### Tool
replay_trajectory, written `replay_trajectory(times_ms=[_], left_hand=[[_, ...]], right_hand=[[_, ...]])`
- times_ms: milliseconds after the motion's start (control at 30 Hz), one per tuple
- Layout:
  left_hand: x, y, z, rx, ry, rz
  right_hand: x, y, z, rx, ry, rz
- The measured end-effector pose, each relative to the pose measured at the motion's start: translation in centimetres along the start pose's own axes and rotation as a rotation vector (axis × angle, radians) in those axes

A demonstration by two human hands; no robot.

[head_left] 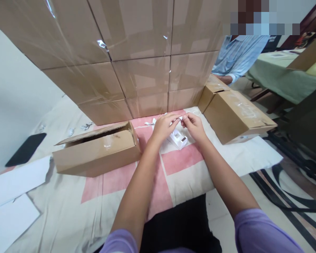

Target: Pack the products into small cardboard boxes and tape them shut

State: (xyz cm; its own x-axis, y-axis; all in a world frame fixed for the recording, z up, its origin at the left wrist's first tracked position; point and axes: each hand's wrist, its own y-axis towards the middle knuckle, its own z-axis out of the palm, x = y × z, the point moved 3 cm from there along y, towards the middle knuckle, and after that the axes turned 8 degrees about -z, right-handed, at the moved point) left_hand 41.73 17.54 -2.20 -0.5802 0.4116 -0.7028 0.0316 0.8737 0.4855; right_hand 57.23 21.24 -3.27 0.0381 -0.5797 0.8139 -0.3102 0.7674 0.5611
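White object [179,141], a shallow piece with a small dark patch at its near end, lay on the pink-and-cream cloth [183,163] below and between the two hands. Its long axis ran slantwise, from far left to near right; the dark-patched end pointed toward the wearer and a little right. Part of its far end was hidden by the left hand [165,126].

Both forearms reached forward and converged. Left hand was palm-down, fingers stretched rightward, thumb beneath, nearly closed at the tips. Right hand [192,125] was curled, thumb and forefinger brought together, facing the left. Fingertips met around a small white piece [180,118], pinched from both sides; its shape and direction were too small to tell.

Open-topped carton [94,154] stood left of the hands, closed carton [234,112] to the right.
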Motion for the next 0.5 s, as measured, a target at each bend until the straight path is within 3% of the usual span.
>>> replay_trajectory(times_ms=[300, 500], left_hand=[[-0.5, -0.5, -0.8, -0.105, 0.073, -0.005], [-1.1, -0.4, -1.0, -0.095, 0.160, 0.043]], right_hand=[[0.3, 0.2, 0.1, -0.013, 0.128, 0.034], [-0.3, 0.1, 0.2, -0.030, 0.202, 0.082]])
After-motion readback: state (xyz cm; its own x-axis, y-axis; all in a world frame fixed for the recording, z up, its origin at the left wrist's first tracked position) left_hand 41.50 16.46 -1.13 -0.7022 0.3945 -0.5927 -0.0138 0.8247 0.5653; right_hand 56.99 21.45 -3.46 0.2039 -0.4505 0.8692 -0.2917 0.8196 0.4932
